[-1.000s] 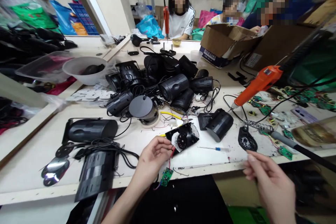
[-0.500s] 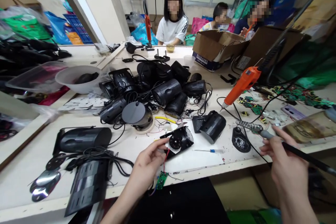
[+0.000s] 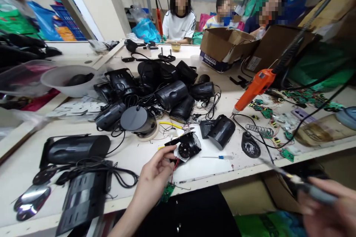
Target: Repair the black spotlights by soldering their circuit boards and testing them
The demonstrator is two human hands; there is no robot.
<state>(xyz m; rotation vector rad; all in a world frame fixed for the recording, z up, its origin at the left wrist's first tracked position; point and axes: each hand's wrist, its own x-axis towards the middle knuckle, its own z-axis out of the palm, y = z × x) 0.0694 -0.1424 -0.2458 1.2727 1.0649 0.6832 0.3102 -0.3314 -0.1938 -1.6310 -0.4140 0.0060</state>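
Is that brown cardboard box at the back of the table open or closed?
Open. The brown cardboard box has its top flaps folded outward, showing a dark interior; its contents cannot be made out.

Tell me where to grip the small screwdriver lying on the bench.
Take the screwdriver by its blue handle at the right end, pinching from above. It lies flat on the bench with the thin shaft pointing left toward the left hand; the handle is the thicker part, with bare bench around it.

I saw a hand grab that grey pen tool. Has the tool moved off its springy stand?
Yes. The grey tool has left the coil stand and come down below the table edge, held in the right hand.
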